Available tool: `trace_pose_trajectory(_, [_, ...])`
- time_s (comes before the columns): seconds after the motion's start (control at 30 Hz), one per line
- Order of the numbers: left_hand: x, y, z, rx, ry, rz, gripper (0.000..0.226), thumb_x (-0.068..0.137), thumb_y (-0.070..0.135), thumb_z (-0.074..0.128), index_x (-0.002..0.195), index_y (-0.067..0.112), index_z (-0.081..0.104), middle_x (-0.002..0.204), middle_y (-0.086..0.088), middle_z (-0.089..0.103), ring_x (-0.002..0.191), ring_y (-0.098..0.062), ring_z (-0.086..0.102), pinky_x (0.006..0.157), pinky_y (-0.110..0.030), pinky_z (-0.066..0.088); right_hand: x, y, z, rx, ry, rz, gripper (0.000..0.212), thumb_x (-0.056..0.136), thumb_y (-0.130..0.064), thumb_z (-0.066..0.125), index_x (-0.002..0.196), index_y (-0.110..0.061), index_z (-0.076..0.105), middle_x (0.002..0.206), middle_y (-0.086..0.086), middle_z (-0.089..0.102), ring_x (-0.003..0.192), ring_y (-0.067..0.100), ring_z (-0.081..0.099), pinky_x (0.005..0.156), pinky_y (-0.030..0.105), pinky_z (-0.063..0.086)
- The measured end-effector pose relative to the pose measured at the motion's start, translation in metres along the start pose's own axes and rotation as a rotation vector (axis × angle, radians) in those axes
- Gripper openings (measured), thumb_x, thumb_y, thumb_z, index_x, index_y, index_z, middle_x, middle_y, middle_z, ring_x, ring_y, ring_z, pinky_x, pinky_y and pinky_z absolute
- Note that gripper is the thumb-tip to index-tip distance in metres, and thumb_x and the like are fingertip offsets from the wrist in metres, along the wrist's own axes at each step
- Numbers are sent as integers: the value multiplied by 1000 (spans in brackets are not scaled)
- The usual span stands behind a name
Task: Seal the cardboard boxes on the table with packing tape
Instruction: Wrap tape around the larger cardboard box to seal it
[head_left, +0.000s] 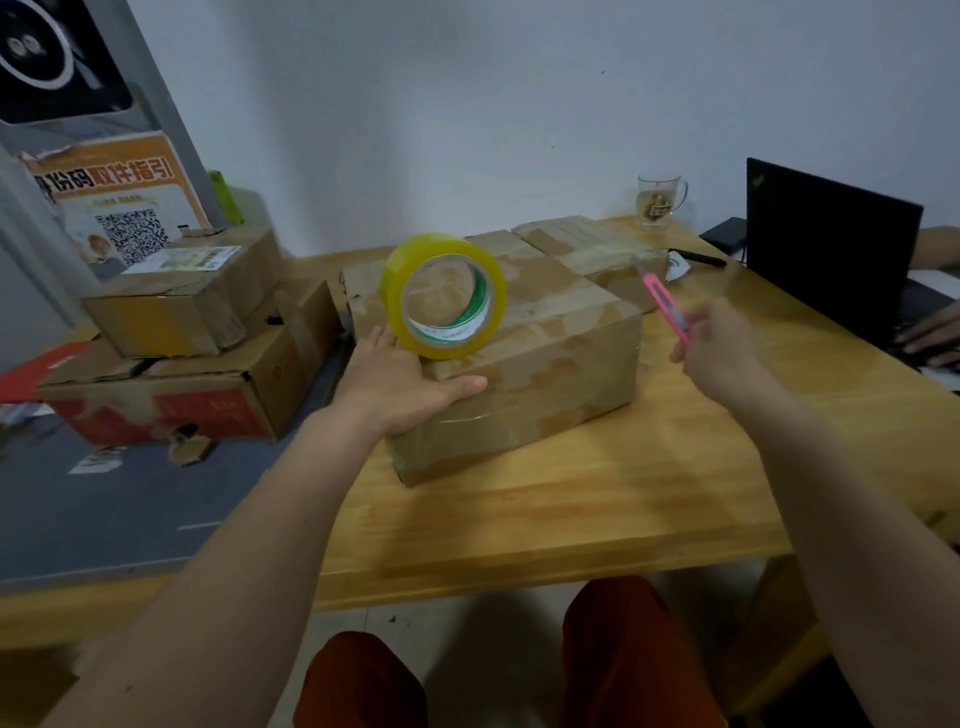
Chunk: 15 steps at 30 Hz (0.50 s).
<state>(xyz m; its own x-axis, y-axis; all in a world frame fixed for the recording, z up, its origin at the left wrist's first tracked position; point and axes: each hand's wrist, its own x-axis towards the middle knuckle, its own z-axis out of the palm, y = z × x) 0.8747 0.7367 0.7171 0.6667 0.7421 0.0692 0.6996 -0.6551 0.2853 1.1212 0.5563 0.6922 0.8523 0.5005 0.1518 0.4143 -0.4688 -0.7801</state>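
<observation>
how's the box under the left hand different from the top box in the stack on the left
The front box is larger and lies on the wooden table; the stacked box is smaller and sits on another carton. The front one carries the tape roll and the left hand; the stacked one bears a paper label. Both are worn brown cardboard.

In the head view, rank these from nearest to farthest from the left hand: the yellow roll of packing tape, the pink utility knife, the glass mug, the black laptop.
From the left hand, which rests on the front cardboard box:
1. Yellow roll of packing tape, standing on edge on the box, just beyond the fingers.
2. Pink utility knife, to the right, gripped by the right hand.
3. Glass mug, at the back by the wall.
4. Black laptop, far right.
</observation>
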Motion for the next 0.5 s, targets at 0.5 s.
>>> trace_pose_trajectory(0.5, [-5, -25, -31, -984, -1, 20, 61, 88, 24, 72, 143, 13, 49, 116, -1, 71, 97, -5, 70, 89, -18, 53, -99, -81, 22, 219, -572, -464, 32, 98, -9, 50, 126, -24, 54, 68, -2, 64, 49, 3, 50, 45, 16, 38])
